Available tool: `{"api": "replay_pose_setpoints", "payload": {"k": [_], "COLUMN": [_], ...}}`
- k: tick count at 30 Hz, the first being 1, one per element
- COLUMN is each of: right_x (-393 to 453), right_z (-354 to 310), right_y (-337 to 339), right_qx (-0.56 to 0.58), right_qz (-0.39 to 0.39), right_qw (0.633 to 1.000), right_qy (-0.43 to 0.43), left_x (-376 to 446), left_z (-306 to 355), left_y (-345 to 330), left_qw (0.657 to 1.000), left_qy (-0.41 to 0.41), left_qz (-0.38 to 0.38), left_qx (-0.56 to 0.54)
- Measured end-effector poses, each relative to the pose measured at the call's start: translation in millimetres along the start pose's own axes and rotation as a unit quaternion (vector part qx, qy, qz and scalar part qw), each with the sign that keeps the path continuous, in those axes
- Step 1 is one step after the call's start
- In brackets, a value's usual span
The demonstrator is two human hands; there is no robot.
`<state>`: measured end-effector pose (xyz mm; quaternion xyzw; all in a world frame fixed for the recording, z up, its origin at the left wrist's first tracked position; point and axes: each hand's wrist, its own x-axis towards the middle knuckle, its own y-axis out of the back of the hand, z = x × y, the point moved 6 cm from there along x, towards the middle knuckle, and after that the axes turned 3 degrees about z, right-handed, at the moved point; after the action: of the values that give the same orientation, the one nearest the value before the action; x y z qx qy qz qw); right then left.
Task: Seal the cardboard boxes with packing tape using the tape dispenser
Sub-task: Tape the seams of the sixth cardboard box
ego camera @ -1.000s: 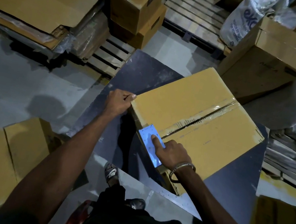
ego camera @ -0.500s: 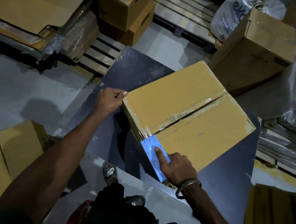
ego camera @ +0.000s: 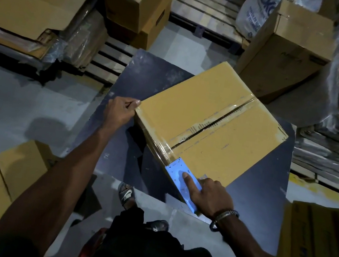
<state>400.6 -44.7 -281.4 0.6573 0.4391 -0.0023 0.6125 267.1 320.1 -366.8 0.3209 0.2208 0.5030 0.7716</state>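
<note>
Head view: right hand [ego camera: 212, 196] on tape dispenser [ego camera: 182, 183], forefinger straight.

Head camera looks steeply down, close over the cardboard box [ego camera: 209, 125].

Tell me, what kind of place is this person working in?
Most likely a warehouse or packing area: wooden pallets on a concrete floor, stacked cardboard boxes and bundles of flattened cartons surround the box being taped.
</note>
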Motion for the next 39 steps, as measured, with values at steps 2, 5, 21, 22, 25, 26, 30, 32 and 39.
{"api": "replay_pose_setpoints", "payload": {"k": [2, 5, 21, 22, 25, 26, 30, 32, 39], "right_x": [2, 5, 11, 10, 14, 14, 12, 7, -3], "right_z": [0, -6, -3, -3, -1, 0, 5, 8, 14], "right_y": [-3, -2, 2, 1, -2, -3, -10, -10, -10], "right_qx": [-0.003, -0.018, -0.048, -0.049, -0.036, -0.033, -0.01, -0.009, -0.038], "right_qz": [0.01, 0.001, -0.01, -0.008, -0.006, -0.011, -0.035, -0.026, -0.007], "right_qw": [1.0, 1.0, 0.999, 0.999, 0.999, 0.999, 0.999, 0.999, 0.999], "right_qy": [-0.008, -0.015, -0.019, -0.02, -0.027, -0.031, -0.027, -0.025, -0.007], "left_x": [-4, -11, -123, -126, -126, -125, -121, -121, -120], "left_z": [4, 15, 100, 103, 106, 105, 103, 103, 102], "left_y": [2, 4, -93, -96, -100, -100, -99, -101, -101], "left_qw": [1.0, 0.997, 0.976, 0.972, 0.96, 0.959, 0.955, 0.954, 0.955], "left_qy": [0.018, 0.048, -0.062, -0.076, -0.107, -0.106, -0.101, -0.101, -0.106], "left_qz": [-0.001, 0.006, -0.016, -0.016, -0.019, -0.022, -0.021, -0.018, -0.013], "left_qx": [0.003, 0.053, 0.209, 0.222, 0.258, 0.263, 0.278, 0.282, 0.277]}}
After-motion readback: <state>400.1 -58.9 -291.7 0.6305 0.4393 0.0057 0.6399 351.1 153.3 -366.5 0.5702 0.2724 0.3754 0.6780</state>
